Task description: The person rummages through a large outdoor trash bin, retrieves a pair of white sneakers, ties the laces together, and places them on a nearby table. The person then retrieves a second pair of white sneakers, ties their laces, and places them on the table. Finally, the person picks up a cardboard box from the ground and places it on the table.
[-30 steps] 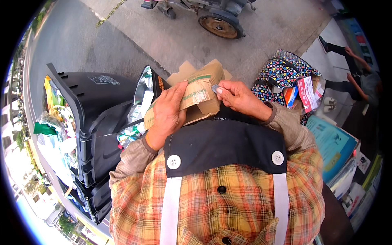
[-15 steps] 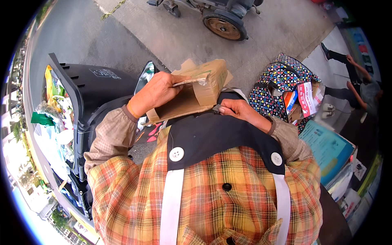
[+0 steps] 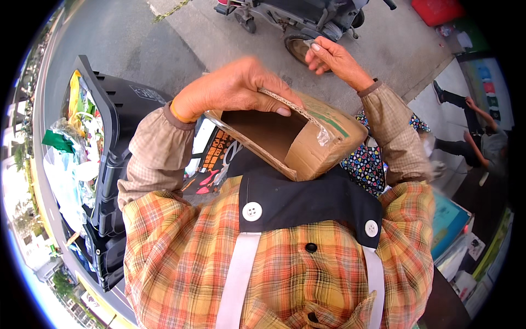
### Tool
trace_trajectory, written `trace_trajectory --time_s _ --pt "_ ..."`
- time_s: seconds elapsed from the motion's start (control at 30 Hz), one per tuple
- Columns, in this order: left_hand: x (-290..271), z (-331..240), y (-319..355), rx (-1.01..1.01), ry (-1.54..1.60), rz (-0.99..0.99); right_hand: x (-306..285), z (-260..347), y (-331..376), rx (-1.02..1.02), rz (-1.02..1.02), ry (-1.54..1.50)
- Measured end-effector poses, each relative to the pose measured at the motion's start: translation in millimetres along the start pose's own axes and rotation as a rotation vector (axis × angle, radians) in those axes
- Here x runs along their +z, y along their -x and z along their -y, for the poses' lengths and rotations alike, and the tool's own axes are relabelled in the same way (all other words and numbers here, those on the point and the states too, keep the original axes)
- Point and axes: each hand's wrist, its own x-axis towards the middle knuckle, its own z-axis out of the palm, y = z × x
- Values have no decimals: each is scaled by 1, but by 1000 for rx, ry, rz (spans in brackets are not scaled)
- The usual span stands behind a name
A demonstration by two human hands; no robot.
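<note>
An open brown cardboard box (image 3: 331, 129) sits tilted in front of my chest, with its hollow side turned toward me. My left hand (image 3: 233, 88) grips the upper edge of its wall, thumb inside the opening. A strip of clear tape clings to the near right corner. Up and to the right, apart from the box, my right hand (image 3: 335, 59) pinches a small flat grey piece (image 3: 308, 43); whether it is a blade I cannot tell. The box's far side and base are hidden.
A black wheeled bin (image 3: 104, 164) stuffed with plastic waste lies at the left. Ahead is a wheelchair-like cart (image 3: 307, 16). A dark heart-patterned bag (image 3: 364, 170) and a teal folder (image 3: 446, 222) are at the right, near another person (image 3: 485, 140).
My right hand has risen from beside the box, up and away to the far right, still holding the grey piece. The box has turned and tipped, its opening now facing me more.
</note>
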Motion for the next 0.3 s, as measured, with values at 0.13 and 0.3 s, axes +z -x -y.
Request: trace_trajectory --time_s 0.13,0.3 --pt "5 -8 -5 124 -68 -212 58 -78 -5 3 -15 -56" --pt "35 -24 22 -520 -634 -716 42 -92 9 352 -123 -437"
